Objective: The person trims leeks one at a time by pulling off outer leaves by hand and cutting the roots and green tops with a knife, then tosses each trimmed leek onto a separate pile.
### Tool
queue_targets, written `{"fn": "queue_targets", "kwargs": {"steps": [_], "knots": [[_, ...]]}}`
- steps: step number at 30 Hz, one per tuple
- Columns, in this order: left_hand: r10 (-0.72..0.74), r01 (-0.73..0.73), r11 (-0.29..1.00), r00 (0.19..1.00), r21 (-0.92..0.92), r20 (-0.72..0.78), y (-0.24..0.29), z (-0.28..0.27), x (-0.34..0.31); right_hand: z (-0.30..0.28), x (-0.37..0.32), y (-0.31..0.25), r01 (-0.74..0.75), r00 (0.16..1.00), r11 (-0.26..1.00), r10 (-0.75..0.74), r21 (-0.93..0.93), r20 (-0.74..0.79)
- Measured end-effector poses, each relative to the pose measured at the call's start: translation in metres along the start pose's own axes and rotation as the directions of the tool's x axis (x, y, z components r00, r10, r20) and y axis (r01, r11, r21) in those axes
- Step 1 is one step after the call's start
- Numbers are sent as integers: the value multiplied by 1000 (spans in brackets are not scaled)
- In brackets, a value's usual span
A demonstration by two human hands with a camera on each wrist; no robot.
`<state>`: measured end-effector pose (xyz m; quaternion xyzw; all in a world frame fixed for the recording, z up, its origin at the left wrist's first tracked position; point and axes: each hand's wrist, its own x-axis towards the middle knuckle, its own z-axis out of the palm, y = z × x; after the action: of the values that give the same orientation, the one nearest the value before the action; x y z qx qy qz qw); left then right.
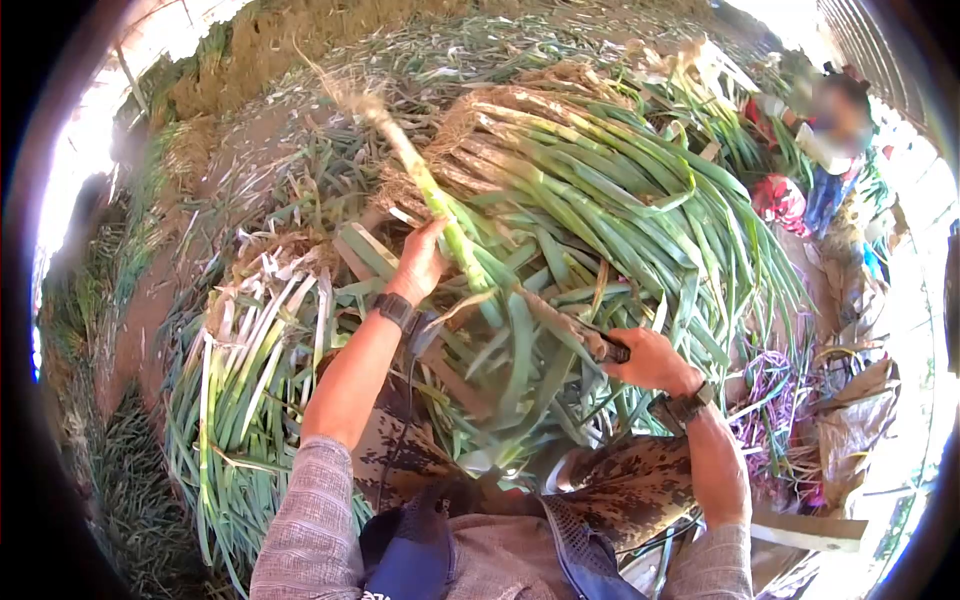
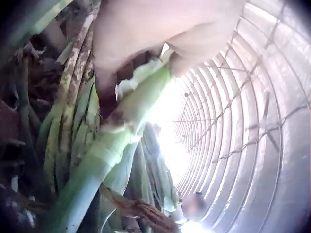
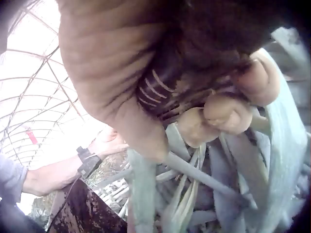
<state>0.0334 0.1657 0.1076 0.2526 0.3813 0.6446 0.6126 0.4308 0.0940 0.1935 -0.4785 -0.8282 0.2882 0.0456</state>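
Note:
My left hand [image 1: 420,262] grips a long green onion [image 1: 425,180] around its stalk, its roots pointing up and away and its leaves trailing toward my lap. Close up in the left wrist view, the fingers curl over the pale green stalk [image 2: 104,153]. In my right hand [image 1: 652,362] is a knife [image 1: 560,322], its brownish blade reaching left against the onion's leaves. Its dark, ridged handle [image 3: 158,87] is wrapped by the fingers in the right wrist view. Loose leaves [image 1: 520,370] lie below both hands.
A big pile of green onions [image 1: 600,190] lies ahead, roots toward the left. Another bunch [image 1: 250,370] with white stalks is at my left. Purple strings [image 1: 775,410] and a brown sack [image 1: 855,420] lie at right. Another person [image 1: 835,130] is at the far right.

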Motion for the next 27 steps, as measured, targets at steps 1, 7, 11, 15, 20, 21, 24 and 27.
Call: {"fn": "queue_targets", "kwargs": {"steps": [1,7,11,15,20,21,24,27], "knots": [[48,-47,999,998,28,-38,-10,-6,6,3,-4,-1,-12,1000,1000,12,0,-2],[-57,57,998,997,9,43,-12,21,-25,16,-1,-7,100,962,985,-132,-141,-238],[-14,11,1000,986,16,163,-13,36,-35,26,12,-15,97,958,976,-144,-193,-246],[31,-35,998,996,48,81,-19,39,-34,22,20,-28,59,969,995,-76,-79,-236],[-44,44,999,987,2,155,-21,38,-39,23,25,-32,108,951,989,-133,-100,-280],[-58,59,998,990,-1,129,-24,39,-41,25,26,-30,76,947,991,-106,-108,-305],[-107,103,994,987,36,121,-31,45,-46,24,30,-28,64,941,985,-114,-162,-319],[-114,107,992,988,73,105,-45,44,-49,21,29,-30,43,958,992,-75,-121,-276]]}}
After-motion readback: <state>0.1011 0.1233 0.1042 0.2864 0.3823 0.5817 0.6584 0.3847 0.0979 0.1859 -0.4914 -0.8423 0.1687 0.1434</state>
